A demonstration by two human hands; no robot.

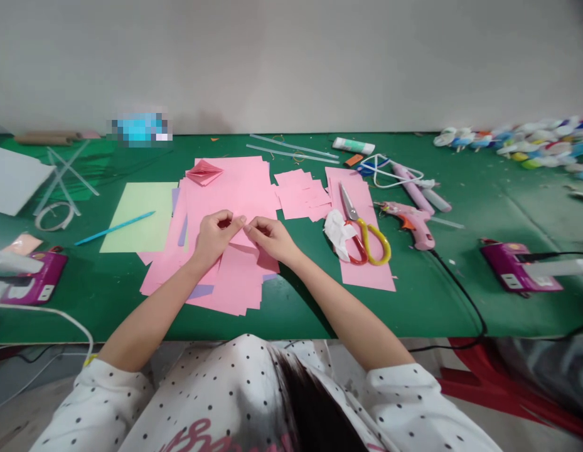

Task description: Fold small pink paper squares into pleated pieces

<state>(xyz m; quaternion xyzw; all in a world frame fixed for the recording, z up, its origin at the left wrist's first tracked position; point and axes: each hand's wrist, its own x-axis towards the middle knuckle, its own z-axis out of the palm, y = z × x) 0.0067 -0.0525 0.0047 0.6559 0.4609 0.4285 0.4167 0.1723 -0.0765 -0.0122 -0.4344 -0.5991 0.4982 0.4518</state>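
My left hand (214,233) and my right hand (271,237) meet over a spread of pink paper sheets (235,194) on the green table (291,301). Both pinch a small pink paper piece (246,231) between fingertips, fingers curled closed on it. A folded pink paper fan shape (203,171) lies at the far left of the sheets. Small pink squares (302,196) are piled just right of my hands.
Scissors with red and yellow handles (366,235) lie on a pink strip with crumpled white paper (337,231). A pink glue gun (411,221), glue sticks (291,149), a light green sheet (139,216) with a blue stick (115,228), and purple devices (519,269) (34,277) surround them.
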